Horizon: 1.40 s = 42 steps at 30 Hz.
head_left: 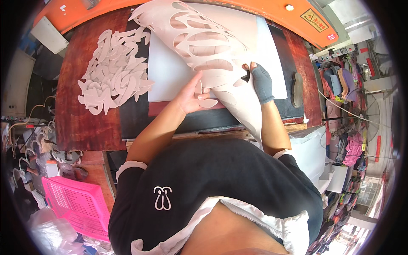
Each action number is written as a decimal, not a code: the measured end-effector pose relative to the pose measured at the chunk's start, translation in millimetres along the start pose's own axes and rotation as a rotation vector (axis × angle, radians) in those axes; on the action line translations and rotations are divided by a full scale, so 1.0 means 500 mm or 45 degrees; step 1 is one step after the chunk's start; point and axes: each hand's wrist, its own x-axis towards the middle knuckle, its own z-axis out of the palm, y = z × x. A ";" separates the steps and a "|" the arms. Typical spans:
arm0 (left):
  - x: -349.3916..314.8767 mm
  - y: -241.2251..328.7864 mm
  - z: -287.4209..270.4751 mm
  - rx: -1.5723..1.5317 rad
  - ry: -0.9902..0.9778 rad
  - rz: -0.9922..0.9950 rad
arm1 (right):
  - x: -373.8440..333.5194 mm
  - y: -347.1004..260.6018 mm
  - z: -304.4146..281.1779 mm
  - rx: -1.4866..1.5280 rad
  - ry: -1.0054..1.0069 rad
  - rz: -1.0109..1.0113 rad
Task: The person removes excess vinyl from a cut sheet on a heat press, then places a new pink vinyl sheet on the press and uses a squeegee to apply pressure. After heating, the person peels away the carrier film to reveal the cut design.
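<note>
A large pale pink sheet of material [238,95] with rows of long oval cut-outs drapes across the middle of the work surface, its near end hanging toward my body. My left hand [191,97] is bare and closed on small curved cut pieces [208,103] at the sheet's left edge. On the right, my right hand [262,83] wears a grey glove with bare fingertips and pinches the sheet's right edge beside a dark opening. A heap of loose cut pieces [117,76] in the same pale pink lies on the left of the table.
Under the sheet is a white board [163,68] on a black mat, on a reddish-brown table [70,114]. A dark sole-shaped object [297,89] lies at the right. An orange machine beam [272,9] spans the far side. A pink basket [76,204] stands low at left.
</note>
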 end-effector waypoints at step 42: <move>0.058 -0.047 0.034 2.614 0.918 1.087 | 0.319 0.152 -0.182 0.057 -0.209 0.227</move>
